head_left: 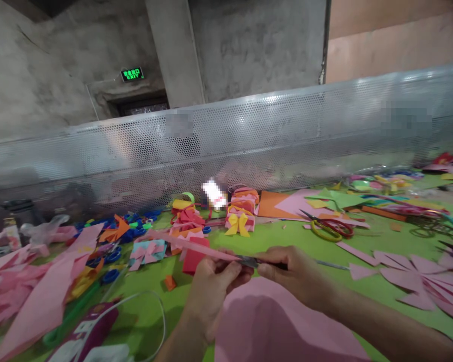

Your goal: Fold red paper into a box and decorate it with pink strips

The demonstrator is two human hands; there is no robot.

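Between the fingertips of my left hand (224, 276), a long pink paper strip (196, 245) is pinched and reaches out to the left. My right hand (296, 274) is closed around what look like scissors (248, 260), their dark blades pointing left and meeting the strip's end at my left fingers. The handles are mostly hidden in my right palm. Below both hands lies a large pink paper sheet (283, 327), partly in shadow. A red paper piece (194, 255) rests just beyond my left hand.
Paper bows, including a yellow bow (237, 224), stand ahead on the green table (196, 322). Yellow-and-red-handled scissors (326, 227) lie beyond my right hand, with pink petal cutouts (423, 279) to the right. Pink paper scraps (53, 286) and a purple corded tool (88, 329) are at left. A perforated metal barrier (249, 130) runs behind.
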